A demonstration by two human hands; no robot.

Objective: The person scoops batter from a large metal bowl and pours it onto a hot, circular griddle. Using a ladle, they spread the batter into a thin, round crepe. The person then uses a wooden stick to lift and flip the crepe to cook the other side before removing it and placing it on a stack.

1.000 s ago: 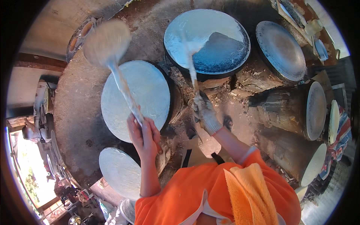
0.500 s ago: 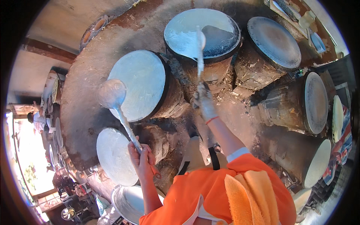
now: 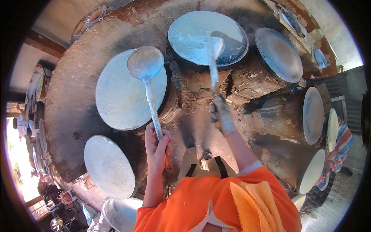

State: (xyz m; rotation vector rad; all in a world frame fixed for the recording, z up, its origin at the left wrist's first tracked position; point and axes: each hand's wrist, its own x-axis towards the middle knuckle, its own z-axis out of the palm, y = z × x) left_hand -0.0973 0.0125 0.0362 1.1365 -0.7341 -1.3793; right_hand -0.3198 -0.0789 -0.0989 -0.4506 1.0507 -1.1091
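My bare left hand [image 3: 158, 147] grips the long pale handle of a large round ladle [image 3: 145, 62], whose head hangs over a white-coated round griddle [image 3: 118, 102]. My gloved right hand [image 3: 221, 114] is closed on a long spreader [image 3: 213, 75], its blurred end reaching over the top-middle griddle [image 3: 187, 34]. That griddle has white batter across much of its surface, with a dark bare area at its right. A short orange handle [image 3: 168, 165] shows just below my left hand; I cannot tell what it belongs to.
Right of me stand griddles on stoves [image 3: 277, 52], [image 3: 312, 116], [image 3: 312, 172]; another white-coated griddle [image 3: 108, 166] sits lower left, above a wide pan [image 3: 118, 214]. Tools [image 3: 311, 38] lie top right, striped cloth [image 3: 336, 150] at right. Another person [image 3: 21, 125] is by the bright left doorway.
The ladle head swung down, then moved up and right over the left griddle. My right hand's spreader has shifted right on the top griddle, and the dark bare area looks smaller.
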